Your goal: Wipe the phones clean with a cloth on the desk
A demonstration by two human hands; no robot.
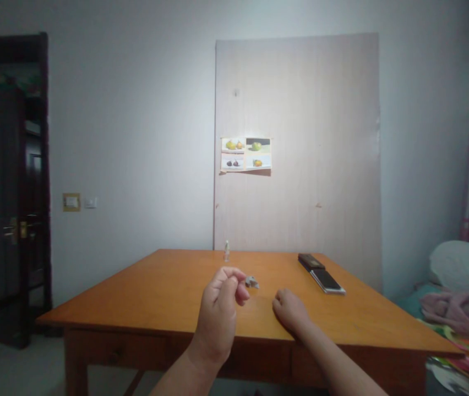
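My left hand (221, 309) is raised over the front part of the wooden table (143, 297). Its thumb and forefinger pinch a small grey piece (252, 282) with an uneven outline, too small to name exactly. To the right, my right hand (291, 310) rests as a loose fist on the tabletop near the front edge. Its fingers curl under, and nothing shows in them. Beyond my left hand, a small clear bottle (227, 251) with a pale top stands upright near the table's far edge.
A dark box (311, 261) lies at the table's back right, with a dark phone-like slab (327, 280) on a white base beside it. A bed with a pink cloth (459, 313) is at the right. Fruit pictures (246, 154) hang on the board behind.
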